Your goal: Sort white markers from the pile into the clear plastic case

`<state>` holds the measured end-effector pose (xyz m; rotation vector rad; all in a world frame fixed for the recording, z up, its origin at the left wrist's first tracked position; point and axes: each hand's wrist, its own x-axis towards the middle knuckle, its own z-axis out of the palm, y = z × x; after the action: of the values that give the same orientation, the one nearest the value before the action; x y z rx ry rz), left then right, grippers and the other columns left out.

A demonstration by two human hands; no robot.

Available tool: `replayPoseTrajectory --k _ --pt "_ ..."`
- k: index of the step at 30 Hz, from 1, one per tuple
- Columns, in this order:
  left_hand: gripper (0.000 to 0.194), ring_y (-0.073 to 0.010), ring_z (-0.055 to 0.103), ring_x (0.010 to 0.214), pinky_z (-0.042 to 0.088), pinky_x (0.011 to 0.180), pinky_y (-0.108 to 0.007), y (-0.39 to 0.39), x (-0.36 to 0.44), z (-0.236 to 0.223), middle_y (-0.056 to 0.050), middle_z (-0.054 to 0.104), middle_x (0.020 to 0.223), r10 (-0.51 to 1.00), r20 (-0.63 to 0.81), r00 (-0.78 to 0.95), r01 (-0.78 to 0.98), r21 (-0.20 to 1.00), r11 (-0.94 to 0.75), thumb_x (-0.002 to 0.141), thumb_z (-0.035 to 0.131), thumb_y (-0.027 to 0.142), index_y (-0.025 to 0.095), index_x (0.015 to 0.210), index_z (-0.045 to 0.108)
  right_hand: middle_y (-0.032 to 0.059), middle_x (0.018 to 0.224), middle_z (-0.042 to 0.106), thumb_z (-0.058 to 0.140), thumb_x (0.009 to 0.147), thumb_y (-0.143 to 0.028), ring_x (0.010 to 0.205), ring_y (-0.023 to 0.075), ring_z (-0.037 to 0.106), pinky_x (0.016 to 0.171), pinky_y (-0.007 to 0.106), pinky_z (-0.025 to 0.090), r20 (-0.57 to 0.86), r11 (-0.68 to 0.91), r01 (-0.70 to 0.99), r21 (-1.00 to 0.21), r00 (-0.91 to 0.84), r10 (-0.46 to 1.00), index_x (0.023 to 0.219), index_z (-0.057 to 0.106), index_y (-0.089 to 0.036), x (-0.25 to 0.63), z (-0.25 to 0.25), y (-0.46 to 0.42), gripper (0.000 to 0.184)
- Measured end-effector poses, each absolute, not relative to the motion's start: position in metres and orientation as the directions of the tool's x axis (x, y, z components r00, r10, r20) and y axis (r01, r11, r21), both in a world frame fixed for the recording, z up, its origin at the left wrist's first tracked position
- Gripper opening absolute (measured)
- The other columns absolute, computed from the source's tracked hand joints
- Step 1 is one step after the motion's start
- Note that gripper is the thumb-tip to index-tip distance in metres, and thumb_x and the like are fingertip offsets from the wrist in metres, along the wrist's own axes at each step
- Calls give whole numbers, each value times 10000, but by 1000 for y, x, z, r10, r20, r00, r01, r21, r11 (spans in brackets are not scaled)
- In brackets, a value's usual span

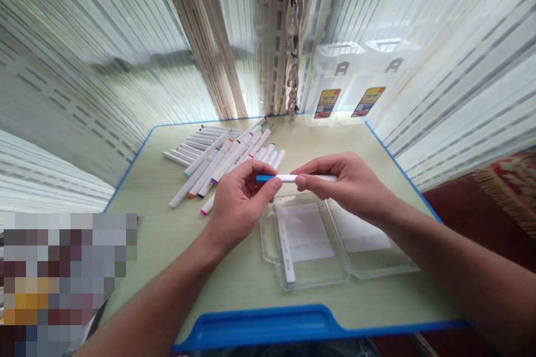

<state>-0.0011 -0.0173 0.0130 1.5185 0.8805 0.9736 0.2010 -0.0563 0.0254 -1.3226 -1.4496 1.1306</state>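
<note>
My left hand (240,203) and my right hand (345,181) meet above the desk, both gripping a white marker with a blue end (288,178). The left fingers pinch the blue end, and the right fingers hold the white barrel. Below them lies an open clear plastic case (304,240), with a white marker (285,254) resting in its left half. Several more white markers with coloured ends (218,162) lie in a loose heap to the left of my hands, partly hidden by my left hand.
The pale green desk (234,295) has a blue rim with a blue handle-like lip (255,326) at the near edge. Two clear boxes with yellow labels (341,81) stand at the back right. Striped curtains (84,67) hang behind, and a red rug (481,206) lies to the right.
</note>
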Motion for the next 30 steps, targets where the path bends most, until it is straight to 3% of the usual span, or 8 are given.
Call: replayPoseTrajectory --k 3,7,15,30 --pt "159 -109 613 595 513 579 -214 -18 -1 17 11 643 714 921 113 372 -1 993 -122 807 762 236 149 892 659 53 740 752 797 798 -391 533 98 528 499 225 424 -11 1 148 -989 -85 996 986 831 -175 201 25 -56 289" --pt "139 -118 608 600 501 590 -232 -18 -1 18 12 630 712 931 117 346 -14 993 -119 829 730 241 153 904 652 64 766 759 802 792 -392 530 99 530 495 230 422 -32 -28 59 -998 -69 997 995 831 -189 201 24 -56 289" --pt "145 -117 594 588 477 581 -232 -14 -4 13 18 606 706 951 111 289 -55 994 -99 845 702 253 160 938 638 39 707 736 826 772 -358 511 91 510 469 221 390 -19 -16 47 -999 -55 998 1003 828 -196 203 21 -55 282" --pt "111 -94 560 524 469 528 -236 -10 -3 11 30 582 724 973 84 217 -198 979 -40 838 653 231 176 920 600 54 802 765 795 825 -289 534 77 546 521 225 461 -17 -39 -237 -971 -97 995 1016 822 -210 202 21 -57 209"
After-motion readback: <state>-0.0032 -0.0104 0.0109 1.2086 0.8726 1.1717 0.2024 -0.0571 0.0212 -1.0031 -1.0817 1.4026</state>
